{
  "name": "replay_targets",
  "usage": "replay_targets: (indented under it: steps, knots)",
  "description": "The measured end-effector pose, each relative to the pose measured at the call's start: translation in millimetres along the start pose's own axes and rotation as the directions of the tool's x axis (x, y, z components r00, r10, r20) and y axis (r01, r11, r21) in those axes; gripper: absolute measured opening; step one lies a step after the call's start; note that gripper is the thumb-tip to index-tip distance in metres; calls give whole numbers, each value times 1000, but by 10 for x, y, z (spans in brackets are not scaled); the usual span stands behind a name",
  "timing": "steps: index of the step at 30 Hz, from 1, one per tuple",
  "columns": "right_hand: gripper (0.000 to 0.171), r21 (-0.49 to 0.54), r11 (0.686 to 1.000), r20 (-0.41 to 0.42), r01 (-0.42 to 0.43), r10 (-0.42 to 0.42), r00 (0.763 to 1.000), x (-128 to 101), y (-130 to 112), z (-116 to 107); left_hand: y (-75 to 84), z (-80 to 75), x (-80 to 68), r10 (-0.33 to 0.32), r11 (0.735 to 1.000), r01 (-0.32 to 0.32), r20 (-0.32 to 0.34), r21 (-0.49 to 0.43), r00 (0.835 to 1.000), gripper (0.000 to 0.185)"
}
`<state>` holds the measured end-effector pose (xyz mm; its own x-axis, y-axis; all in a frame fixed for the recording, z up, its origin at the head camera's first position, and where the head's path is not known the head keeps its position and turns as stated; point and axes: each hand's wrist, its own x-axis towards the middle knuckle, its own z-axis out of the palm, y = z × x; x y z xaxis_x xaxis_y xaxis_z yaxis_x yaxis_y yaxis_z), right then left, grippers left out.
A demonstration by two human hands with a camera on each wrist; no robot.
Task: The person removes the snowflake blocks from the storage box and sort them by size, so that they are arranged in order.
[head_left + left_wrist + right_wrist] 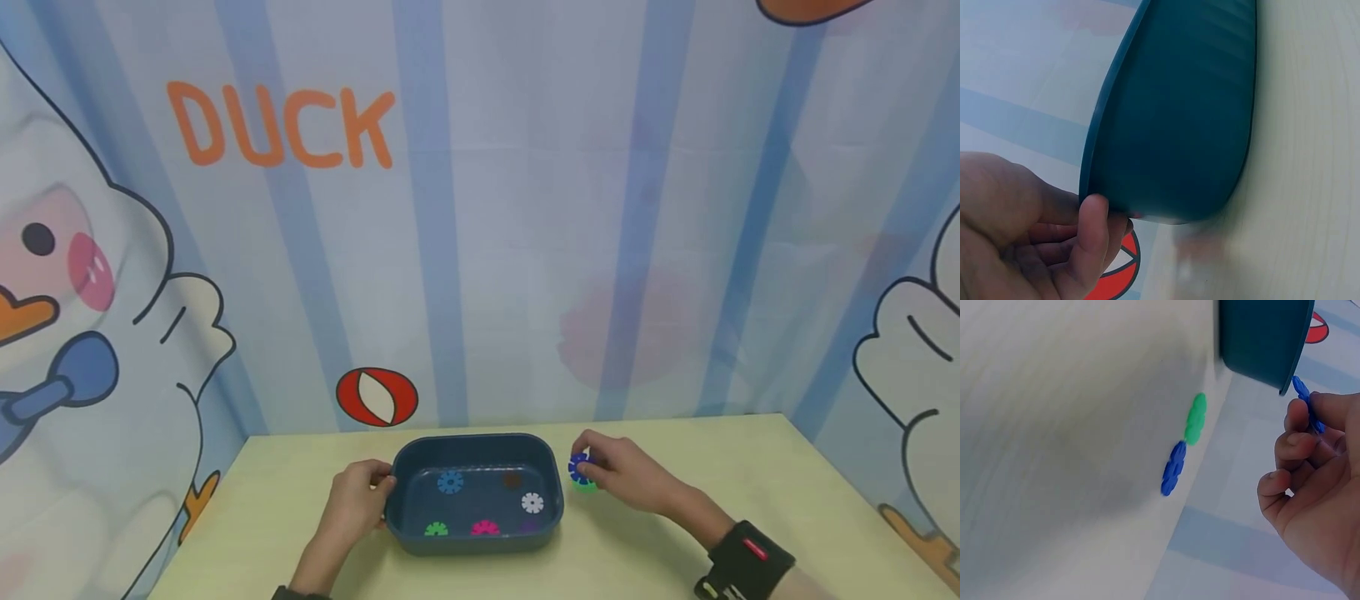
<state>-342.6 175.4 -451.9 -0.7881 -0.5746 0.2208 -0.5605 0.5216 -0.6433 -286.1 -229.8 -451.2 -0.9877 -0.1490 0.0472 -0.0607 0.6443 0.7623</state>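
A backdrop of pale blue stripes, cartoon ducks and the orange word DUCK hung behind a pale yellow counter. Near the counter's far edge sat a dark teal tub, rounded at the corners, with small toothed discs lying loose on its floor: a blue one, a brown one, a white one, a pink one and a green one. The person's left hand rested at the tub's left wall, thumb curled over the rim, its grip grasping the tub. The right hand, with a black strap on its wrist, was just right of the tub, its grip pinching a blue toothed disc between thumb and fingertips close to the tub's rim. In the right wrist view a green disc and another blue disc lay touching on the counter near that hand
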Motion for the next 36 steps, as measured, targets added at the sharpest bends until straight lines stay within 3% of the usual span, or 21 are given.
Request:
replay_targets:
  steps: [11, 22, 36]
  knots:
    - [13, -45, 999, -51, -20, 18, 999, -170, 317, -166, 6, -16, -2, -3, 1000, 3, 0, 2, 1000, 23]
    - [18, -98, 991, -59, -93, 87, 994, -368, 534, -268, 31, -18, -10, 1, 1000, -1, 0, -1, 1000, 24]
    - [17, -163, 963, -78, -212, 202, 976, -429, 775, -270, 11, -3, -6, -15, 1000, 15, 3, -2, 1000, 23]
